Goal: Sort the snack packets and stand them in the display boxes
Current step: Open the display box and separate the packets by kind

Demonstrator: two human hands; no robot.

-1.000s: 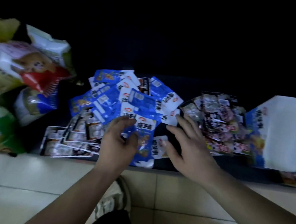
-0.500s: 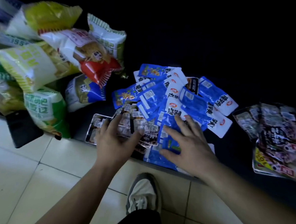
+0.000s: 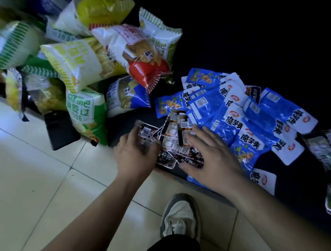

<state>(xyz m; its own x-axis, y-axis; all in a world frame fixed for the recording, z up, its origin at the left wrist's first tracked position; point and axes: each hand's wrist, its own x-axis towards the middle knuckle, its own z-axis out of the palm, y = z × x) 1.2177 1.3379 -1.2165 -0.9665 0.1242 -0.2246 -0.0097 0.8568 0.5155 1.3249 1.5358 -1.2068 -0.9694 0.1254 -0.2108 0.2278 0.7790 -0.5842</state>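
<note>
Left grip is narrow: fingers curl onto the left edge of the dark pkts, on a clear-backed one w/ a barcode label. Can't see the thumb, so can't tell how firm the hold is.

Right grip is wide: fingers straight & spread, palm down, flat on the right side of the same pile.

The dark pkts lie btwn the two grips as a loose, overlapping fan, right at the near edge of the dark tabletop.

Blue pkts start just beyond the right grip's fingertips and spread to its right. They form an overlapping heap, some face up, some back up w/ white labels. One blue-white pkt lies beside the right wrist at the tabletop edge.

Well to the right of the right grip, at the frame edge, is a second dark heap, blurred.

Beyond & left of the left grip are big puffed snack bags in yellow-green, red-white & blue, piled against each other.

A black flat slab lies left of the left grip, partly under the bags; can't tell what it is.

Below both grips are pale floor tiles, a grey-white shoe & a dark trouser leg.
</note>
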